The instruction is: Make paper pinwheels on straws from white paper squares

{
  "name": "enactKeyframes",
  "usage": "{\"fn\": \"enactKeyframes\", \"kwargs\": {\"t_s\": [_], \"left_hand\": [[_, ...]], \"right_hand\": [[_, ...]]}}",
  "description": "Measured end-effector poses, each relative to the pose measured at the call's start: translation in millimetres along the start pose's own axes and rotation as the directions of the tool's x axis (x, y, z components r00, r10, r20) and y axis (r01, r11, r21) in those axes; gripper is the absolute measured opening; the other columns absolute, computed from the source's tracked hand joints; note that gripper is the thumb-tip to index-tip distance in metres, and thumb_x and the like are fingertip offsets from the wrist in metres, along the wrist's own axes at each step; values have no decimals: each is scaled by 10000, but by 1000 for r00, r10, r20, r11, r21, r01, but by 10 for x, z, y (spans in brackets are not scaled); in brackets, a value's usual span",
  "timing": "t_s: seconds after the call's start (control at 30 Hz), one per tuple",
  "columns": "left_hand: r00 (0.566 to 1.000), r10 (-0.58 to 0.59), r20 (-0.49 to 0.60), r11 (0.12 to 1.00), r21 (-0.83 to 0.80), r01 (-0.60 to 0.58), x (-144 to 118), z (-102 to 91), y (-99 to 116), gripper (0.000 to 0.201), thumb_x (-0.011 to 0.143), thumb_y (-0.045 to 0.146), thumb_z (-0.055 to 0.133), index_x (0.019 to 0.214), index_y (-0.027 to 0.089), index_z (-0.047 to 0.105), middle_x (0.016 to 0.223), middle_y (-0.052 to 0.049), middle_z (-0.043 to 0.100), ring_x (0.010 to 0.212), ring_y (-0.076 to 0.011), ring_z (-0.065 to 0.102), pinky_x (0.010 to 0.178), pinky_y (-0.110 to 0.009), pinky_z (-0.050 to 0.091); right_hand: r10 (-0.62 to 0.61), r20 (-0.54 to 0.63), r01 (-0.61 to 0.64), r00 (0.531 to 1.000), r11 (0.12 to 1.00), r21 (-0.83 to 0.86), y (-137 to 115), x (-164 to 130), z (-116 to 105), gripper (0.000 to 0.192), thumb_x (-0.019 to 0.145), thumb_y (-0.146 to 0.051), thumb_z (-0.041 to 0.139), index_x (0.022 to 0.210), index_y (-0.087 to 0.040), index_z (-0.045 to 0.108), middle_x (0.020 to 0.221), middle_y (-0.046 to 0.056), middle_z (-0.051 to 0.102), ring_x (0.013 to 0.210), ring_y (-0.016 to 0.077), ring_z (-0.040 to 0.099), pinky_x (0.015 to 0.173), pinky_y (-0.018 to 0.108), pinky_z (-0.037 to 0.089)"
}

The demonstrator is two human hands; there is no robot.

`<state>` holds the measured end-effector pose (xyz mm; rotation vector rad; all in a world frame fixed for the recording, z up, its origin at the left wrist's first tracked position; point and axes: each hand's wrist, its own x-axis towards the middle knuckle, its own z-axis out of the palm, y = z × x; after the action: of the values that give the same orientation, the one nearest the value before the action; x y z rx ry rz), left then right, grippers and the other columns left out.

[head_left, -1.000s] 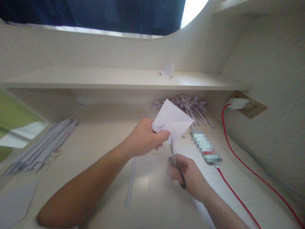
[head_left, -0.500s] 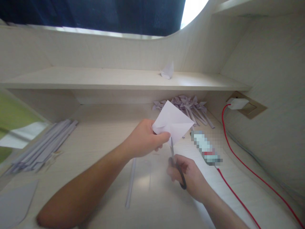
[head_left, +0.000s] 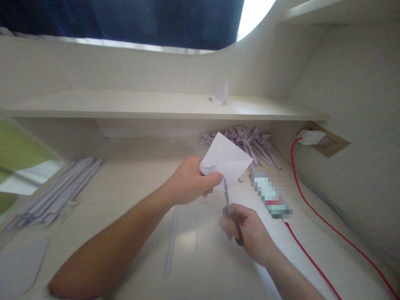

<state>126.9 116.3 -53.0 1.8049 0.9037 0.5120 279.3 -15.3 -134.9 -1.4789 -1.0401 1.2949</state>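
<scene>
Above the desk, my left hand [head_left: 196,181] pinches a creased square of white paper [head_left: 226,156] at its left and lower edge, thumb on top. One slit shows near the paper's left corner. My right hand [head_left: 246,229] is closed round the black handles of a pair of scissors [head_left: 227,198]. The blades point up and meet the paper's lower corner, close beside my left thumb. A single rolled paper stick [head_left: 171,241] lies on the desk below my left forearm.
Several paper pinwheels on sticks [head_left: 246,137] are piled at the back right. A phone [head_left: 268,193] with a red cable [head_left: 308,239] lies right of my hands. Rolled paper sticks [head_left: 59,191] are stacked at left. A folded paper [head_left: 220,95] stands on the shelf [head_left: 140,102].
The scissors and the paper have shifted very slightly, the blades still at the paper's lower corner. Both hands keep their grips. The view has tilted a little.
</scene>
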Motion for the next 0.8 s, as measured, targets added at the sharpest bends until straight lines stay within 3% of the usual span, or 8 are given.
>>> {"fn": "enactKeyframes", "kwargs": {"t_s": [0.8], "left_hand": [[992,83,98,996,15,-85,124,-89,-167,273,829,268,617,580,157,638,561,-9,652,532,-128,600,555,-233,449]], "right_hand": [[-1,-36,0,999,1000,-27,58,11,-28,389,787,-388,778,602,-222,478,541,-65,433,541,110,356,526,271,265]]}}
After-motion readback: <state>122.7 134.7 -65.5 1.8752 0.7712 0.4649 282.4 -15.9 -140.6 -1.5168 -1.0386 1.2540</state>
